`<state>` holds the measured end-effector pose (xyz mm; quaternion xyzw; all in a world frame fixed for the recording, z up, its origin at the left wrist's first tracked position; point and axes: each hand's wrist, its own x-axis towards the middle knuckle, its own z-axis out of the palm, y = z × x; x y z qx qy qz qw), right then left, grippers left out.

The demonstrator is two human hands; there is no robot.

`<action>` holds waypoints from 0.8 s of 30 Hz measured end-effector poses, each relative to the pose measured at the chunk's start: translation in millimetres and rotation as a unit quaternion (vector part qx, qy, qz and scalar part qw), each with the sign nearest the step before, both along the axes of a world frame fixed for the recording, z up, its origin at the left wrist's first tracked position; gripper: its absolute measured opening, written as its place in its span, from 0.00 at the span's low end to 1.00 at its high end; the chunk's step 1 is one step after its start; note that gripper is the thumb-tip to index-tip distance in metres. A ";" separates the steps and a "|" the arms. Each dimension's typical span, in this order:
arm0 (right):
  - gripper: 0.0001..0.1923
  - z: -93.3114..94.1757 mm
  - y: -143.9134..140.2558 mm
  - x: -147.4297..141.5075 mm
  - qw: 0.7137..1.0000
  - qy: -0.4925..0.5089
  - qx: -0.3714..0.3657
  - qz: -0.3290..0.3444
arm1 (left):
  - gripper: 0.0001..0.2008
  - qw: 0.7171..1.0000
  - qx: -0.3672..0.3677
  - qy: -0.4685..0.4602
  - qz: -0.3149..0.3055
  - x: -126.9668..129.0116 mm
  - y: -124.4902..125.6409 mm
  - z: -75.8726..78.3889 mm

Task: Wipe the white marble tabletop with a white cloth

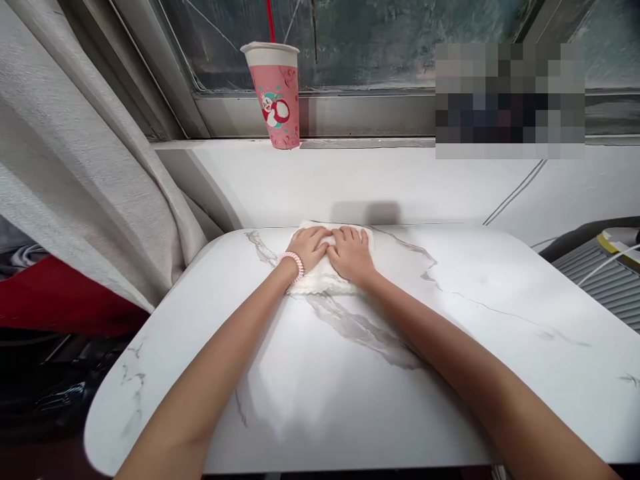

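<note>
A cream-white cloth (325,283) lies spread on the marble-patterned white table (320,387), close to the table's far edge by the wall. Pressed down on its left part is my left hand (310,247), palm down with the fingers stretched out. A pink coiled band (296,263) circles that wrist. My right hand (351,253) rests flat on the cloth's right part, its fingers extended forward. The two hands nearly meet at the thumbs. Both palms hide much of the cloth.
A pink paper cup (277,100) with a red straw (271,20) stands on the window sill (360,143). To the left hangs a grey curtain (95,133) beside red fabric (75,300). A grey ridged object (605,280) sits at the right, and cables (517,190) run down the wall.
</note>
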<state>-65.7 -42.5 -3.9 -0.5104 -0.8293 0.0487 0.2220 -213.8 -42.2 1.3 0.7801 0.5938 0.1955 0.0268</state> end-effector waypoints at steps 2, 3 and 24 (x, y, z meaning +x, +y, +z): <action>0.20 -0.1 11.9 -4.8 1.000 0.004 0.007 -0.003 | 0.18 1.000 0.001 -0.008 0.003 -3.9 12.1 -0.7; 0.20 -0.4 17.2 -7.2 1.000 0.006 0.011 -0.006 | 0.18 1.000 0.000 -0.012 0.003 -6.0 17.3 -0.9; 0.19 -4.3 50.8 -44.4 0.999 -0.001 0.027 -0.023 | 0.21 0.999 -0.004 0.004 0.033 -35.5 38.5 -2.2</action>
